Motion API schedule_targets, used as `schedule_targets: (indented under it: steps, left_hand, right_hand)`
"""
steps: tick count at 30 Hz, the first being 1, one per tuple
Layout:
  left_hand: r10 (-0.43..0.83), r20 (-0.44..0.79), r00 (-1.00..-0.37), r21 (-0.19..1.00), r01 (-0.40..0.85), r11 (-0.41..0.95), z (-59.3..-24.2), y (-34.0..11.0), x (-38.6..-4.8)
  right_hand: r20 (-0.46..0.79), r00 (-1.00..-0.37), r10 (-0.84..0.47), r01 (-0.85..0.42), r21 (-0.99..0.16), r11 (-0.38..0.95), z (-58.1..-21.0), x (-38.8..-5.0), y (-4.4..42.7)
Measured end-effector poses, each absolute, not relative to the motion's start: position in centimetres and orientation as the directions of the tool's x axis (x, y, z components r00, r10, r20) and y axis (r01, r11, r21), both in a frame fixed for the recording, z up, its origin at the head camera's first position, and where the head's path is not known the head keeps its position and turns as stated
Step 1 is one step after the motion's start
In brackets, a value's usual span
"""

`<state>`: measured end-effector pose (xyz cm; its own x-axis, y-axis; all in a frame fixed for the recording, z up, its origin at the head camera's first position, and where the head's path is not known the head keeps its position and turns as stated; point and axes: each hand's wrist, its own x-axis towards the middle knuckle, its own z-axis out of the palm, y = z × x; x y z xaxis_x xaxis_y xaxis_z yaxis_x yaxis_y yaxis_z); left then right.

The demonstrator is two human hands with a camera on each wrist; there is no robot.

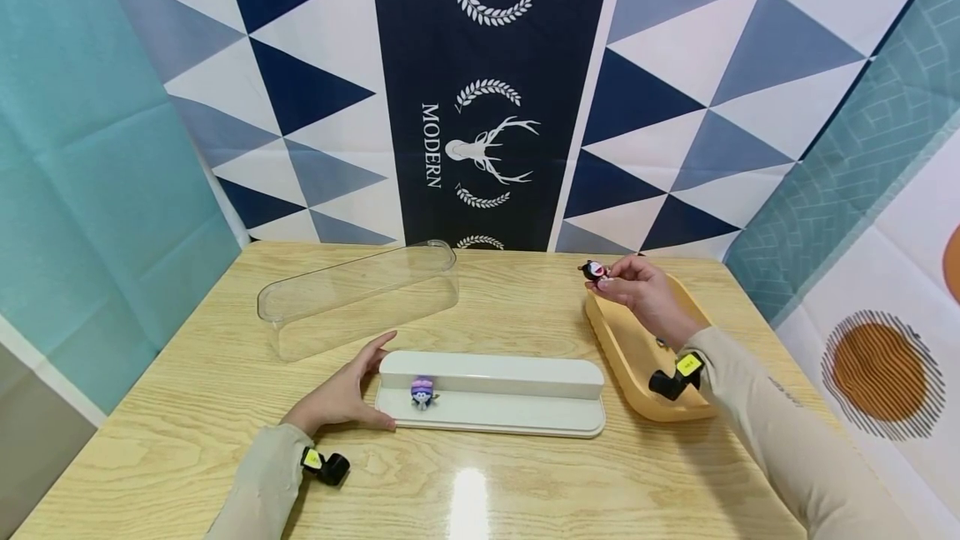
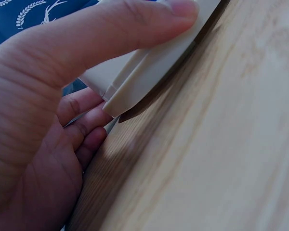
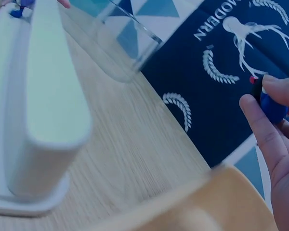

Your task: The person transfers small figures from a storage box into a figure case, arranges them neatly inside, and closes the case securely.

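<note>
A long white stepped base [image 1: 510, 411] lies on the table, with a small purple figurine [image 1: 422, 391] on its lower step near the left end. My left hand [image 1: 341, 390] rests around the base's left end, thumb on the front edge and fingers behind; the left wrist view shows the thumb pressing the rim [image 2: 130, 84]. Above the far end of a yellow-orange tray [image 1: 618, 365], my right hand [image 1: 645, 294] pinches a small dark figurine [image 1: 595, 271] with a red and white face. In the right wrist view that figurine [image 3: 273, 108] shows blue and black between thumb and fingers.
A clear, long rounded cover [image 1: 360, 302] stands on the table behind my left hand. A small item [image 1: 661, 342] lies inside the tray, partly hidden by my right arm. Patterned cloth hangs behind the table's back edge and on both sides.
</note>
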<state>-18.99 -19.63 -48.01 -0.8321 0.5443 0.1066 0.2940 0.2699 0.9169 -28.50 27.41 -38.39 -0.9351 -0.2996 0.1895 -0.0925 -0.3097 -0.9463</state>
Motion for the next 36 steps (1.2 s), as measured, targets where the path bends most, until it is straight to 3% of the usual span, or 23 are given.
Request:
schedule_targets:
  steps: [7,15,29,36]
  left_hand:
    - [0.544,0.108,-0.832,0.917,0.295,0.269,-48.0,-19.6,-19.0]
    - [0.547,0.101,-0.831,0.917,0.291,0.272,-48.0,-19.6,-19.0]
    - [0.541,0.098,-0.835,0.917,0.287,0.277,-47.9,-19.7,-19.1]
    - [0.548,0.100,-0.831,0.922,0.284,0.263,-48.0,-19.7,-19.2]
  right_hand:
    - [0.122,-0.950,-0.287,-0.063,-0.977,-0.205,-38.2,-27.7,26.0]
    - [0.081,-0.926,-0.370,-0.030,-0.989,-0.143,-38.7,-26.9,24.7]
    - [0.137,-0.906,-0.401,-0.120,-0.990,-0.068,-39.5,-25.7,23.1]
    - [0.194,-0.891,-0.410,-0.161,-0.980,-0.114,-39.9,-24.8,21.8]
